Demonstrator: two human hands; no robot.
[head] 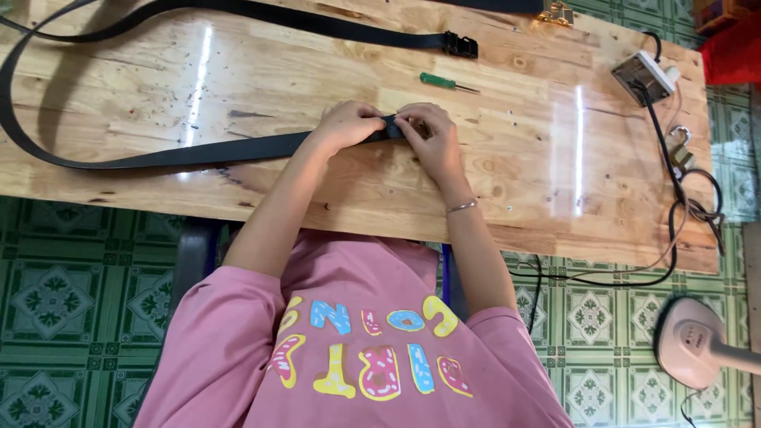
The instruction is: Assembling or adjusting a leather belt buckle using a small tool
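left hand (345, 125) pinching black strap (238, 149) end | right hand (428, 136) grip clenched on same strap end | strap lies mid-desk (515, 166), looping left and back to buckle (460, 44) | green screwdriver (444, 82) just beyond hands

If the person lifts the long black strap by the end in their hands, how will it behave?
The long black woven strap would probably hang limp, since it lies in loose curves over the wooden table. It looks thin and flat, so likely light. Its black plastic buckle might drag or swing.
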